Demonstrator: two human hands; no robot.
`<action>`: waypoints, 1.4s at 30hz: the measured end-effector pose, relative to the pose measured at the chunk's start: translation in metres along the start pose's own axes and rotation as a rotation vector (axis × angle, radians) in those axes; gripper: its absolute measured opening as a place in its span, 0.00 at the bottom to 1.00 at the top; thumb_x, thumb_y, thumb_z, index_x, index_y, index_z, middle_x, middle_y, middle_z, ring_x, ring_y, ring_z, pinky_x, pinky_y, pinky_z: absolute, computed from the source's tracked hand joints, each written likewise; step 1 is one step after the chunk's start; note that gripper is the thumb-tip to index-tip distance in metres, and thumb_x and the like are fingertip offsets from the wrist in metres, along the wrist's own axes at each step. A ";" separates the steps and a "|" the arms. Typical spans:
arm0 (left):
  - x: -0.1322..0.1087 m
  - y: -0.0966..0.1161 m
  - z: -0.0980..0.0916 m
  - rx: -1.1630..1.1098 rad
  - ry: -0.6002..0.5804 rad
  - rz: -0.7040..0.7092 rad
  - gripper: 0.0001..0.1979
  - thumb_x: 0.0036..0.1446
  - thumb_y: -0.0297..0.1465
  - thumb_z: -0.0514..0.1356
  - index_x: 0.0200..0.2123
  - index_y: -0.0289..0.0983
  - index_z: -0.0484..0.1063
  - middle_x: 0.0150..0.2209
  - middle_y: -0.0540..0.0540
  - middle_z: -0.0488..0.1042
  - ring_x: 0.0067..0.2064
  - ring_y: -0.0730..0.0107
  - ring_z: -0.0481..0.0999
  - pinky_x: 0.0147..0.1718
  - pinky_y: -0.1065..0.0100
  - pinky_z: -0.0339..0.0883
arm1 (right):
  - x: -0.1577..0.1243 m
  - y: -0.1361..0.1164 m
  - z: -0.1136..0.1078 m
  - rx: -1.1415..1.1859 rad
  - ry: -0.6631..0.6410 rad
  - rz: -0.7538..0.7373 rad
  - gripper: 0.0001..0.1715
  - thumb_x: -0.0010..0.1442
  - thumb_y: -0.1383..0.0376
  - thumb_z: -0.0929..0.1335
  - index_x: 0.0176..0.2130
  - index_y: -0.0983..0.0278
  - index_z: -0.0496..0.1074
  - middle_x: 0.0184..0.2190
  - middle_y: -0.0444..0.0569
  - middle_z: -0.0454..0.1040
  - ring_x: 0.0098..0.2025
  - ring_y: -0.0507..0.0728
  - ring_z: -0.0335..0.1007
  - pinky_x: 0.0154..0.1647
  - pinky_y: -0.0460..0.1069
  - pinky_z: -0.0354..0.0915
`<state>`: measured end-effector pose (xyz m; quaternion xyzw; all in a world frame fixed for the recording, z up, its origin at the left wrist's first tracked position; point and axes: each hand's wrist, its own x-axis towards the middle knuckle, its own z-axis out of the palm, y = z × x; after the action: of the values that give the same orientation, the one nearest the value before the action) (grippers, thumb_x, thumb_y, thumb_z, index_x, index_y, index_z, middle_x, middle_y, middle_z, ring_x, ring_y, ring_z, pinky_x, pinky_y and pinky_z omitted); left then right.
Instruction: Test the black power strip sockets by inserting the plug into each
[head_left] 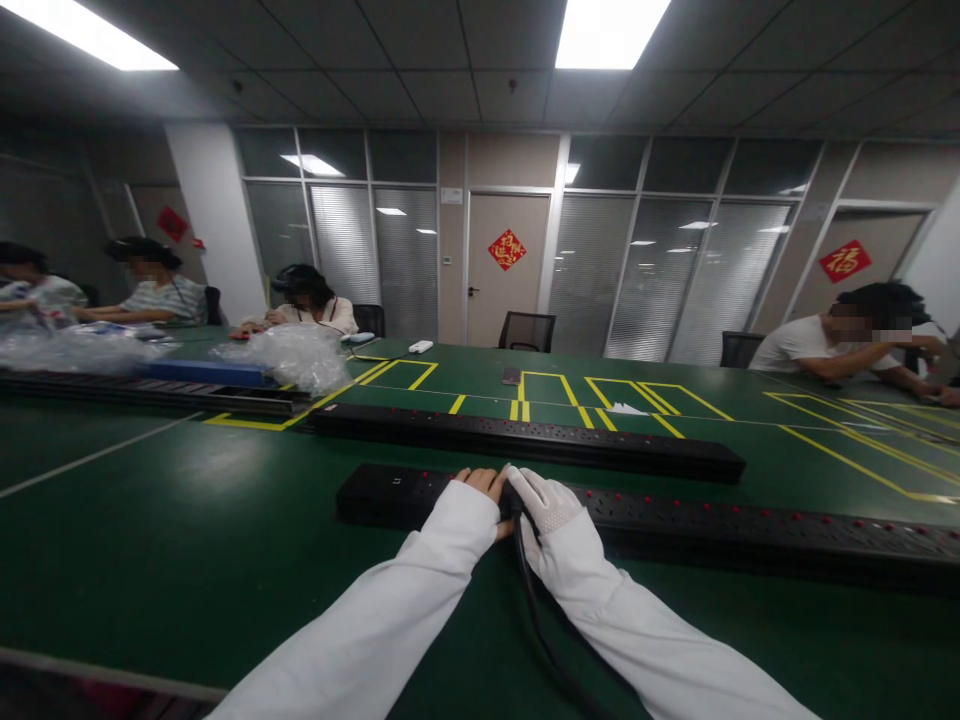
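A long black power strip (712,525) with a row of sockets and small red marks lies across the green table in front of me. My left hand (482,484), bare, is closed over the strip's left part, fingers on the far side and thumb on the near side. Right beside it my right hand (551,500), in a white glove, is closed round a black plug (514,500) at the strip. How far the plug sits in a socket is hidden by my fingers. From it a thick black cable (529,600) runs down toward me between my forearms.
A second black power strip (637,448) lies just behind. Clear plastic wrapping (300,355), a blue box (206,373) and dark metal rails (150,395) lie to the left. Yellow tape (551,374) marks the green table (187,540). Several people sit along the far side.
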<state>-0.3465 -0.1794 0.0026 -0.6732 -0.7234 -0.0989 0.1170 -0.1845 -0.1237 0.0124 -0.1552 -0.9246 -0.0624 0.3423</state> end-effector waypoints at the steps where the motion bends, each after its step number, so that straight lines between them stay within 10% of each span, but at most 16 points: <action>1: 0.000 0.000 0.000 -0.004 -0.005 -0.001 0.33 0.50 0.42 0.56 0.57 0.32 0.57 0.49 0.37 0.68 0.51 0.54 0.65 0.53 0.55 0.54 | -0.001 0.000 0.001 -0.012 0.004 -0.006 0.34 0.58 0.66 0.59 0.62 0.64 0.51 0.57 0.56 0.61 0.53 0.62 0.62 0.54 0.60 0.61; 42: 0.000 -0.003 0.004 -0.026 0.017 0.014 0.32 0.49 0.42 0.57 0.55 0.31 0.60 0.50 0.36 0.67 0.52 0.53 0.65 0.53 0.55 0.54 | -0.002 0.006 0.017 0.098 0.037 0.001 0.33 0.57 0.65 0.58 0.62 0.63 0.52 0.52 0.53 0.65 0.49 0.60 0.62 0.50 0.56 0.62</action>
<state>-0.3495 -0.1785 -0.0011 -0.6789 -0.7162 -0.1132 0.1153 -0.1909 -0.1145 -0.0018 -0.1375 -0.9199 -0.0197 0.3667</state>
